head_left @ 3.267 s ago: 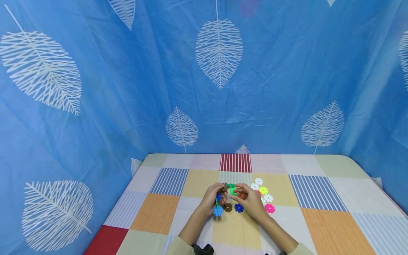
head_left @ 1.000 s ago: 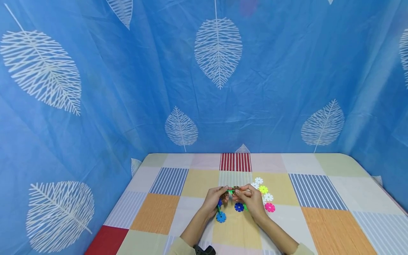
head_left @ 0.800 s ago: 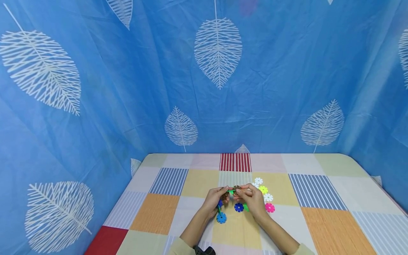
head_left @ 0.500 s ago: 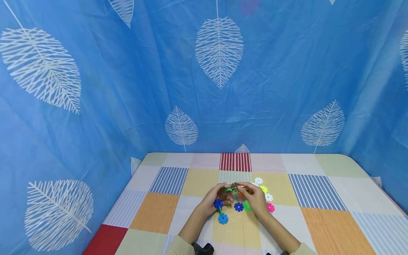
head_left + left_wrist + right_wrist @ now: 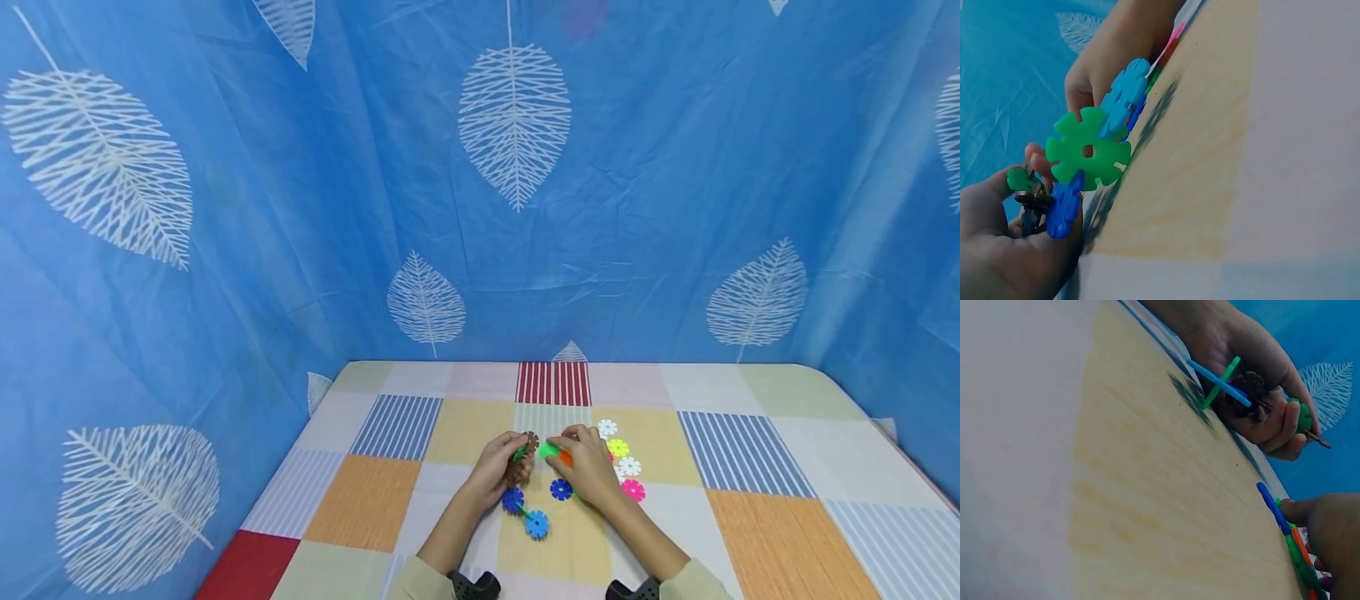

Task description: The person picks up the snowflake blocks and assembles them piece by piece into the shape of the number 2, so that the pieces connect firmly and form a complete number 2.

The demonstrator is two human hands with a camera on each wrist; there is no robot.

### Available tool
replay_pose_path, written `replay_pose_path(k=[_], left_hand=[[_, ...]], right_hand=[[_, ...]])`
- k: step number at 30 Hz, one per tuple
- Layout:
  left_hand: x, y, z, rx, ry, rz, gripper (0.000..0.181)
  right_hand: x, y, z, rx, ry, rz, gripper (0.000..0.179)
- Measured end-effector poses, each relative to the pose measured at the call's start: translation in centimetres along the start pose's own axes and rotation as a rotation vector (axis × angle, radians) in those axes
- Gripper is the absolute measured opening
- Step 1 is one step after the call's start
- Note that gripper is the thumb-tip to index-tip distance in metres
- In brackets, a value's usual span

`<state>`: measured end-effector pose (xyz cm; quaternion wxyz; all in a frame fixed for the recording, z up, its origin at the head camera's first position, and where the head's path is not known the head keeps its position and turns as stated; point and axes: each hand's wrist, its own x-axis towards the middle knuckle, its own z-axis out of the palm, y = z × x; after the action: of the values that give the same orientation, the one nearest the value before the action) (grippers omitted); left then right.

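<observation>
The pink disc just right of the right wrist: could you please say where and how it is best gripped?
Probably by opposite edges of its notched rim, coming from the right. The pink disc appears to lie flat on the checked cloth, so the rim offers the likeliest pinch; a white disc sits just beyond it and the right hand to its left.

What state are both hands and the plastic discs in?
Left hand: gripping a chain of brown, green and blue plastic flower discs.
Chain: joined, partly hidden in that hand.
Right hand: fingertips at bright green plastic flower disc, grip unclear.
Separate dark blue plastic flower disc: lying unheld.
Pink plastic flower disc: lying unheld.
Yellow plastic flower disc: lying unheld.
White plastic flower discs: unheld.
</observation>
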<state>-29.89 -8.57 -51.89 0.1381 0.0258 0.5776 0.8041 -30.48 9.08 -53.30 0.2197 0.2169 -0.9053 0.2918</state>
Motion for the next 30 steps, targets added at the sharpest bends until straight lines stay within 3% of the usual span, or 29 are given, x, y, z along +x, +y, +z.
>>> replay_pose_path(k=[3, 9, 12, 15, 23, 30], left_hand=[[-0.05, -0.16, 0.13, 0.007, 0.013, 0.016, 0.015], [-0.38, 0.01, 0.46, 0.021, 0.033, 0.049, 0.013], [-0.28, 0.05, 0.49, 0.029, 0.034, 0.049, 0.013], [-0.14, 0.03, 0.41, 0.037, 0.024, 0.047, 0.011], [-0.24, 0.10, 0.58, 0.058, 0.011, 0.049, 0.015], [-0.39, 0.04, 0.52, 0.081, 0.030, 0.074, 0.016]], right_hand=[[-0.01, -0.09, -0.06, 0.106, 0.007, 0.066, 0.025], [0.12, -0.43, -0.47, 0.506, 0.074, 0.259, 0.019], [0.14, -0.40, -0.47, 0.581, 0.110, 0.275, 0.015], [0.13, -0.46, -0.45, 0.646, 0.094, 0.288, 0.011], [0.06, -0.56, -0.63, 0.716, 0.058, 0.269, 0.010], [0.09, -0.63, -0.77, 0.604, 0.091, 0.161, 0.009]])
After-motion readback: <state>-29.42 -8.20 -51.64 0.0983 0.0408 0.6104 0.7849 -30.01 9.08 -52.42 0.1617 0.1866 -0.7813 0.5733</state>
